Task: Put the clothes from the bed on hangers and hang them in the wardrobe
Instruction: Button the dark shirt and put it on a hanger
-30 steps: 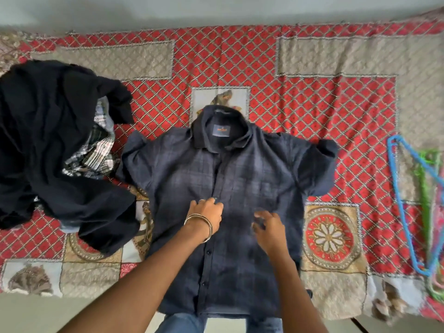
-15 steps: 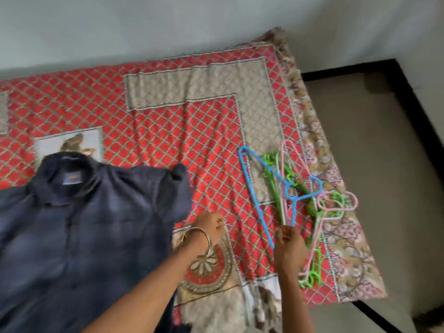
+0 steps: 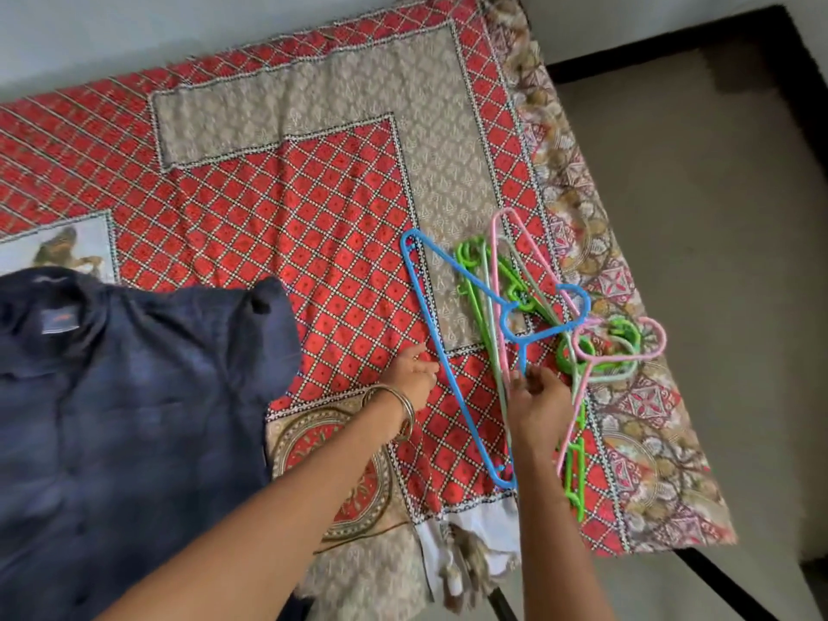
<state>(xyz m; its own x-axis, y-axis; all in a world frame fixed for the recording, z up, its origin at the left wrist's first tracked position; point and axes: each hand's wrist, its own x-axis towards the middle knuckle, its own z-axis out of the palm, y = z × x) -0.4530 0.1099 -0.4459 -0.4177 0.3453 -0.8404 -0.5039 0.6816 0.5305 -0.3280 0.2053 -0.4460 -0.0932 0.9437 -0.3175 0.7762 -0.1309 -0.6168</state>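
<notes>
Left hand [image 3: 410, 374]: mine, bangles on the wrist, fingers loosely curled just beside the long bar of the blue hanger [image 3: 452, 374]; whether it touches or grips the bar I cannot tell.
Right hand [image 3: 535, 398]: fingertips bunched at the pile of hangers, where the blue hanger's neck meets the pale strands; it looks like a pinch, though what exactly it holds I cannot tell.
Hangers: blue one on top, green hangers [image 3: 575, 468] and a pink hanger [image 3: 620, 354] tangled under and beside it, near the bed's right edge.
Shirt [image 3: 134, 396]: dark navy, spread flat with collar up, at the left, well apart from the hangers.
Bed [image 3: 278, 208]: covered in a red diamond-patterned spread with beige patches.
Floor [image 3: 717, 217]: grey, right of the bed.
</notes>
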